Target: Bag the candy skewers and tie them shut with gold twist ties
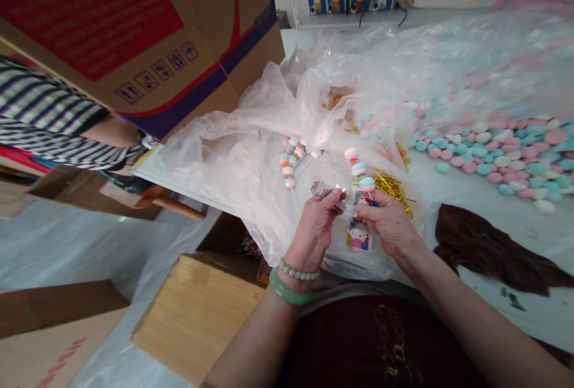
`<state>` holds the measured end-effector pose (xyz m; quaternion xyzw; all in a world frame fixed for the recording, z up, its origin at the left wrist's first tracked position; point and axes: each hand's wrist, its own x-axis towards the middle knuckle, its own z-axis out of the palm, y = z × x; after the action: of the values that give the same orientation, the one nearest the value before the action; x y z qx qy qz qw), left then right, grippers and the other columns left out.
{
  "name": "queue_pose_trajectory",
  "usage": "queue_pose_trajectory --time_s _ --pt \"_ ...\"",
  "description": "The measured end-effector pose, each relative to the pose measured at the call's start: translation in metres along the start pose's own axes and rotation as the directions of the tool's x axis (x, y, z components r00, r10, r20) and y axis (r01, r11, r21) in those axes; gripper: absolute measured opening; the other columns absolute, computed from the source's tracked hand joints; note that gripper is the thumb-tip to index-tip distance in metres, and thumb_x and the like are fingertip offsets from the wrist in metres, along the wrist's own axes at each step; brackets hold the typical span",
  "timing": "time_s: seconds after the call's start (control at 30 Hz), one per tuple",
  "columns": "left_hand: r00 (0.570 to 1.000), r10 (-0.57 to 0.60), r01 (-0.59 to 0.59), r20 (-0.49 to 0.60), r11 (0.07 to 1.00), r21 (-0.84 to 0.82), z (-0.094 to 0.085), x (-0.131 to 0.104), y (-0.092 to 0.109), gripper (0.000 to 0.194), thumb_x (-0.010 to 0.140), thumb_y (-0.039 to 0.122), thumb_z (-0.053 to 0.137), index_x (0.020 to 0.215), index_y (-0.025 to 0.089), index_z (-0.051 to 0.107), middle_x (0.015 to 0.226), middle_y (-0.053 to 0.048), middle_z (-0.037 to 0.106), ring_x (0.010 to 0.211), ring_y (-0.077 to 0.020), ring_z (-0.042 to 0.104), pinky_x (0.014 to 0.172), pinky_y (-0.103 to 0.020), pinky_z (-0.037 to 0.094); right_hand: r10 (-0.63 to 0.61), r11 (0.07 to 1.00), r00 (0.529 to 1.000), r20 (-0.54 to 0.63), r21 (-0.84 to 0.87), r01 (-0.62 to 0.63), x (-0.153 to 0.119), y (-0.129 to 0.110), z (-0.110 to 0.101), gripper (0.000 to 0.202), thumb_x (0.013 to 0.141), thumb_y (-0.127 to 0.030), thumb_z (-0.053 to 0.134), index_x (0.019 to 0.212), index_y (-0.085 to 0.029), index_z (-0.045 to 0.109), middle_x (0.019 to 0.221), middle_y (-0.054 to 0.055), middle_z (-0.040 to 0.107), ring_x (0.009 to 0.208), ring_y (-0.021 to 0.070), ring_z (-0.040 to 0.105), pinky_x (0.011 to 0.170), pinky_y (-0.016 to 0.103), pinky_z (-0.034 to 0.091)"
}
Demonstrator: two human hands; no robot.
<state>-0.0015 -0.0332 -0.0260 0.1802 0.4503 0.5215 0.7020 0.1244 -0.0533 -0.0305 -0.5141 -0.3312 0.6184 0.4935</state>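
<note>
My right hand (390,217) is closed around the lower end of a candy skewer (359,168) threaded with pink, white and blue pieces, which points up and away from me. My left hand (319,223) pinches a small clear wrapper (327,189) with dark speckled print. Small printed cards (359,237) with a white cartoon face and bright colours lie just below and between the fingers. Beside my right hand is a pile of gold twist ties (393,188). Another candy skewer (289,164) rests on the plastic sheet to the left.
Crumpled clear plastic (224,149) covers much of the table. Many loose pastel candies (502,155) spread at the right, near a dark brown cloth (493,244). A large carton (147,35) stands at left, partly hiding a person in striped clothing (49,107). A wooden stool (197,316) is below.
</note>
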Motion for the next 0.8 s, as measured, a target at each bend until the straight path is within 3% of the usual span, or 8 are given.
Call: queue_pose_trajectory --time_s 0.17,0.3,0.4,0.47,0.53,0.67,0.8 --pt "0.994 0.042 -0.058 -0.104 0.985 -0.160 0.003 -0.001 -0.010 0.018 0.062 0.017 0.078 0.065 0.013 0.060 0.059 0.002 0.059 0.053 -0.0075 0.053 0.055 -0.021 0.042 0.027 0.995 0.993 -0.112 0.095 -0.016 0.004 0.003 0.007 0.022 0.054 -0.029 0.074 0.062 -0.019 0.056 0.052 -0.006 0.049 0.048 0.0090 0.043 0.047 0.023 0.037" --pt "0.986 0.027 -0.065 -0.163 0.971 -0.229 0.002 0.001 -0.006 0.015 0.075 0.021 0.070 0.068 0.013 0.060 0.063 0.001 0.061 0.055 -0.0081 0.056 0.057 -0.021 0.046 0.044 0.998 0.989 -0.139 0.058 -0.036 0.007 0.004 0.011 0.021 0.056 -0.032 0.072 0.065 -0.018 0.059 0.053 -0.005 0.050 0.047 0.0083 0.042 0.043 0.021 0.033" --pt "0.992 -0.076 0.061 -0.102 0.987 -0.145 -0.006 0.003 0.004 0.013 0.083 0.022 0.063 0.075 0.012 0.064 0.067 -0.001 0.064 0.054 -0.0098 0.059 0.056 -0.023 0.048 0.055 0.997 0.984 -0.171 0.056 -0.046 0.008 0.003 0.009 0.022 0.058 -0.034 0.072 0.069 -0.018 0.061 0.054 -0.006 0.049 0.045 0.0067 0.037 0.040 0.020 0.029" --pt "0.983 -0.174 0.171 -0.065 0.984 -0.050 -0.011 0.003 0.009 0.010 0.082 0.020 0.063 0.079 0.012 0.066 0.069 -0.003 0.066 0.052 -0.0108 0.059 0.055 -0.025 0.050 0.067 0.996 0.984 -0.166 0.072 -0.055 0.009 0.003 0.006 0.022 0.059 -0.035 0.071 0.070 -0.018 0.061 0.055 -0.005 0.050 0.046 0.0072 0.040 0.041 0.020 0.030" --pt "0.977 -0.205 0.205 -0.066 0.979 -0.005 -0.015 0.004 0.010 0.005 0.079 0.016 0.065 0.078 0.011 0.066 0.069 -0.003 0.066 0.052 -0.0109 0.060 0.057 -0.026 0.051 0.054 0.998 0.987 -0.151 0.039 -0.048 0.010 0.006 0.003 0.022 0.061 -0.035 0.071 0.071 -0.018 0.061 0.056 -0.005 0.050 0.047 0.0076 0.041 0.041 0.020 0.031" --pt "0.989 -0.039 0.031 -0.144 0.998 -0.057 -0.016 0.007 0.001 0.010 0.071 0.011 0.071 0.067 0.012 0.061 0.060 0.001 0.061 0.051 -0.0086 0.056 0.052 -0.021 0.046 -0.016 0.998 0.999 -0.052 -0.063 0.013 0.011 0.016 0.000 0.017 0.066 -0.032 0.069 0.072 -0.018 0.063 0.059 -0.006 0.052 0.051 0.0087 0.044 0.046 0.021 0.036" --pt "0.972 0.070 -0.086 -0.223 0.994 -0.061 -0.013 0.010 -0.003 0.025 0.069 0.024 0.076 0.060 0.014 0.054 0.051 0.005 0.053 0.041 -0.0056 0.046 0.044 -0.020 0.036 0.001 0.995 1.000 -0.029 -0.098 -0.004 0.010 0.021 0.004 0.016 0.067 -0.033 0.067 0.067 -0.018 0.061 0.054 -0.006 0.049 0.046 0.0077 0.040 0.042 0.021 0.031"
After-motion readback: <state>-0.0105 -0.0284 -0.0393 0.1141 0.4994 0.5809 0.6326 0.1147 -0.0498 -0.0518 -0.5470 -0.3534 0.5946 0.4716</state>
